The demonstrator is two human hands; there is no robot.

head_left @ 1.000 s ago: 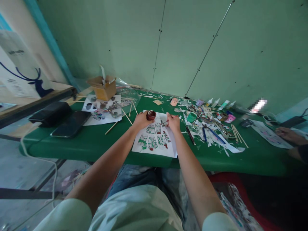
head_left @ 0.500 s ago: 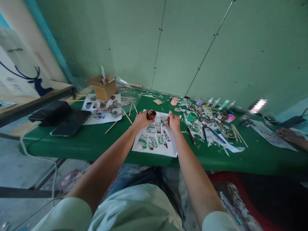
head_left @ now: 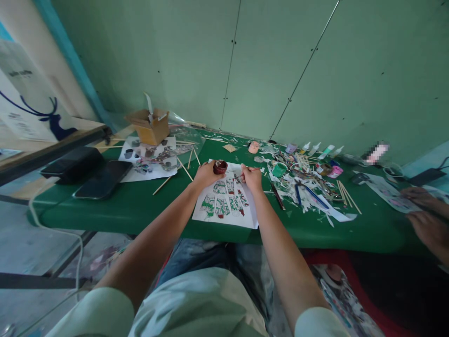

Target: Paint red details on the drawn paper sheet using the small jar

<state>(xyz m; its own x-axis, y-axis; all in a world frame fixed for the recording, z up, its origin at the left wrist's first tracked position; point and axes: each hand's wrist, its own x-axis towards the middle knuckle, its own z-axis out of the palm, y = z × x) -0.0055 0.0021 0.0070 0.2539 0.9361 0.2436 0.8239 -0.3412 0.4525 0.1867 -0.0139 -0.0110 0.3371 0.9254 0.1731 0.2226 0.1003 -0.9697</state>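
Note:
My left hand [head_left: 205, 174] is closed around a small jar of dark red paint [head_left: 220, 167], at the top edge of a white sheet [head_left: 203, 213]. Pinched in the fingers of my right hand [head_left: 252, 177] is a thin paintbrush [head_left: 238, 177], its tip pointing left toward the sheet; whether it touches the paper I cannot tell. On the sheet are several printed shapes [head_left: 222, 206] coloured in green and dark red. My right hand rests near the sheet's upper right corner. An open pot of green paint [head_left: 279, 169] stands to its right.
Paper scraps, blue-handled pliers [head_left: 312, 194] and a dark pen-like tool [head_left: 278, 195] lie to the right. A cardboard box [head_left: 150, 127] stands on printed sheets at left, near a phone [head_left: 102, 179] and wooden sticks [head_left: 162, 186]. Another person's hands [head_left: 426, 206] are at far right.
My right hand has shifted very slightly with the paintbrush; the left holds the paint jar in nearly the same place. At far right, a second hand of the other person has come into view.

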